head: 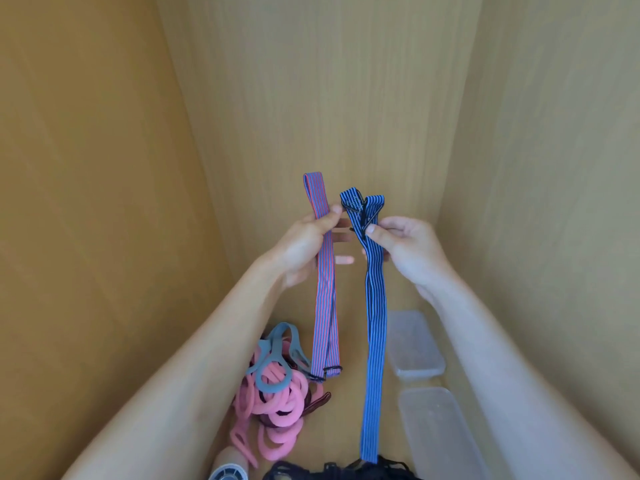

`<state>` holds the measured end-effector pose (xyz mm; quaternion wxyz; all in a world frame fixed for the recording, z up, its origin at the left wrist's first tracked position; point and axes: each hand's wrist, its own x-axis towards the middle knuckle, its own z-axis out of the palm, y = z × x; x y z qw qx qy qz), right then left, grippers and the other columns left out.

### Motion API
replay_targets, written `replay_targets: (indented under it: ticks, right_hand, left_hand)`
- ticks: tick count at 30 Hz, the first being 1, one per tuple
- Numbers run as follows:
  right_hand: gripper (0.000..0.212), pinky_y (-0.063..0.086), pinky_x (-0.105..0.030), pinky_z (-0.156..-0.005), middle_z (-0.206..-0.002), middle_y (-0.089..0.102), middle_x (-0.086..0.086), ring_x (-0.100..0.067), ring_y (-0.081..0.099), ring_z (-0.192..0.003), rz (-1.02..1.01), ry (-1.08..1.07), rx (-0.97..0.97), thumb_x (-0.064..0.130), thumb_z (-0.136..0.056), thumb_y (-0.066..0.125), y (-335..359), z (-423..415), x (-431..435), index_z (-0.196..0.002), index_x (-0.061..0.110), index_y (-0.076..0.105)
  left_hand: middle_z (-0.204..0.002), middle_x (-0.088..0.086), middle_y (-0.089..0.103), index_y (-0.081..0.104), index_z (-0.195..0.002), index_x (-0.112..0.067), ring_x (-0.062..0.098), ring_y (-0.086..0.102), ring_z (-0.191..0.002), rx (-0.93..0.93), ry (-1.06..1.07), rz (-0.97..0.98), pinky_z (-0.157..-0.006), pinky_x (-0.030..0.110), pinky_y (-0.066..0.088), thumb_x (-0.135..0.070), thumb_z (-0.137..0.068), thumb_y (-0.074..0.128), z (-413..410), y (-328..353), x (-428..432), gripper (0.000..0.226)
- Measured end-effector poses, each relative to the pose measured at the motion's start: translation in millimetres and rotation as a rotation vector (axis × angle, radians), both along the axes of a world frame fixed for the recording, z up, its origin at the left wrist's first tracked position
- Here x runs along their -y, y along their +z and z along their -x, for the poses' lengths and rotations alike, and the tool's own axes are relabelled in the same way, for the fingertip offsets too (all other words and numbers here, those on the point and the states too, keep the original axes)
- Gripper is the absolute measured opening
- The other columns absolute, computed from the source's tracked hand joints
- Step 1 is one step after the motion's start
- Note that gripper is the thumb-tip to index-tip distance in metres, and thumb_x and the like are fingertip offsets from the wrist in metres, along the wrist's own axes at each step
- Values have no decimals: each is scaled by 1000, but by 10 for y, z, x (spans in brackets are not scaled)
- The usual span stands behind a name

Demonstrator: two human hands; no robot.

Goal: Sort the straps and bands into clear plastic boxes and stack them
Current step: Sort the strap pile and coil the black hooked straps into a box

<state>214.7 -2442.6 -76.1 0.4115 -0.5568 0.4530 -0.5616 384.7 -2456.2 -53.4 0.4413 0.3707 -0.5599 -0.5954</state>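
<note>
My left hand [304, 244] pinches a red-and-blue striped strap [325, 306] near its top; the strap hangs down doubled, with black clips at its lower ends. My right hand [405, 247] pinches a blue-and-black striped strap [375, 358] by its black buckle, and this strap hangs long toward the bottom of the view. Both straps are held up side by side, apart from each other. Below on the wooden surface lie two clear plastic boxes [414, 344] [440, 431], one behind the other on the right.
A heap of pink bands [277, 410] with grey-blue bands [273, 362] on top lies at the lower left. Dark straps [339, 471] lie at the bottom edge beside a white round object [230, 467]. Wooden walls [104, 202] close in on three sides.
</note>
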Motion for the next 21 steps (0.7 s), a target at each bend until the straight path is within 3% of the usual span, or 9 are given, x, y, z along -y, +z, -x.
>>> replay_targets:
  ticks: [2,5,7,12,17,21]
  right_hand:
    - [8,56,-26,-64,-70,74,0,-13,70,-61,5,49,18,11,-97,64,40,44,-15,-90,7,66]
    - [6,57,-25,-63,-71,74,0,-14,70,-62,34,113,54,10,-96,64,131,31,-43,-91,7,63]
    - [6,54,-30,-68,-74,74,1,-13,68,-66,48,120,38,13,-96,65,191,6,-40,-92,9,64]
    - [2,46,-37,-80,-92,69,-10,-19,60,-83,65,80,13,14,-95,66,282,-24,27,-95,13,65]
    - [8,42,-17,-76,-95,62,-5,-7,55,-79,157,27,6,9,-95,66,459,-51,248,-102,12,66]
    - [7,35,-15,-50,-85,51,0,-6,45,-55,175,-8,-1,9,-95,66,668,-106,433,-96,16,64]
  left_hand:
    - [-92,6,62,60,-126,-14,18,59,-80,-20,15,1,-64,32,52,-28,-108,41,-13,-32,27,30]
    - [-62,-2,33,61,-102,-16,11,30,-52,-103,-3,-37,-51,24,34,-30,-108,43,7,-101,56,24]
    - [-61,-5,21,59,-89,-17,10,19,-51,-114,-14,-85,-48,22,28,-40,-105,47,27,-145,61,30]
    - [-62,-4,22,50,-81,-18,10,23,-45,-224,-73,-306,-46,23,25,-61,-94,50,23,-326,28,45]
    - [-57,-5,21,42,-70,-19,9,22,-41,-297,29,-543,-42,20,23,-50,-98,47,-16,-636,-18,42]
    - [-53,-6,25,54,-76,-10,8,26,-36,-301,4,-680,-39,17,24,-53,-98,44,-4,-857,-66,49]
